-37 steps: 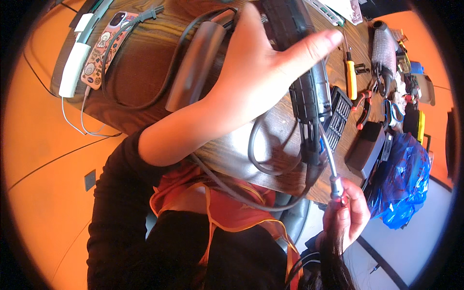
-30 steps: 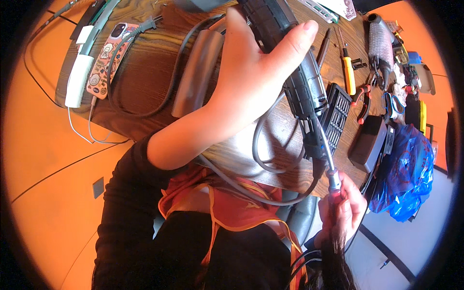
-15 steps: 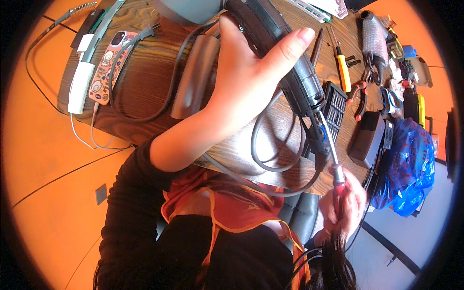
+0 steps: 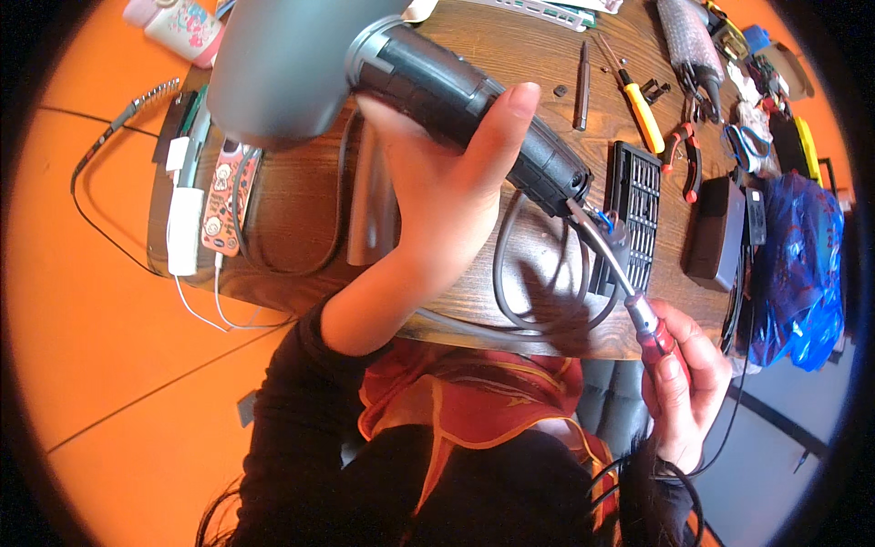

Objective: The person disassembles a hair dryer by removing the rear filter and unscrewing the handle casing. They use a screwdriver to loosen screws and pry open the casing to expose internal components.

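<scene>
My left hand grips the black ribbed handle of a grey hair dryer, held up over the wooden table. Its grey cord loops down onto the table's near edge. My right hand holds a red-handled screwdriver. The screwdriver's metal shaft points up and left, and its tip meets the lower end of the dryer handle, where the cord comes out.
A black vent grille, a yellow-handled screwdriver, red pliers and a black box lie at the right. A blue plastic bag hangs past the table's right edge. A patterned phone and white charger lie left.
The dryer has tilted and risen closer to the camera, with its grey barrel now filling the top. My right hand has kept the screwdriver tip against the end of the handle.
</scene>
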The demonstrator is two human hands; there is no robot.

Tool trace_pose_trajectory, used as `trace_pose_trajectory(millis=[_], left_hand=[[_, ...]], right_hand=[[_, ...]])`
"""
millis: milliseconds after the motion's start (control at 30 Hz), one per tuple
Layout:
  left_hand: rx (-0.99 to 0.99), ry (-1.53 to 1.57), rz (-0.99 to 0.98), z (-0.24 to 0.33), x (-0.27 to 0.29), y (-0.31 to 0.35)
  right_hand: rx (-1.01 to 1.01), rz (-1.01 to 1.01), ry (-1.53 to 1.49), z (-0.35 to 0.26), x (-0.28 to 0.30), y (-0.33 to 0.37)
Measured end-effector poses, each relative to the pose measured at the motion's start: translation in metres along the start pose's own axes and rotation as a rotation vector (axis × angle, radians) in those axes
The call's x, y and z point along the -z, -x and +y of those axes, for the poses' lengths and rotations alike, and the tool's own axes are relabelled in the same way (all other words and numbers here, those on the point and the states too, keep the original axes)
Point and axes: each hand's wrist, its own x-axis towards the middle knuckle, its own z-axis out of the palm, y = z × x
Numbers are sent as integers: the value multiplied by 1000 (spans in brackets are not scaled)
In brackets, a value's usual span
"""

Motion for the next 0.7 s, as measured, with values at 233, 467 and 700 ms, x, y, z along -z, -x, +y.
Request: trace_pose_trajectory(millis=[233,467,700], left_hand=[[-105,-80,20,-4,-2,1],[-88,-103,73,-7,-2,3],[114,107,104,-5,-4,12]], right_hand=[[-184,-102,-58,-23,8,-10],[-150,-98,-259,-15,1,-10],[-204,-235,-1030,19,-10,-16]])
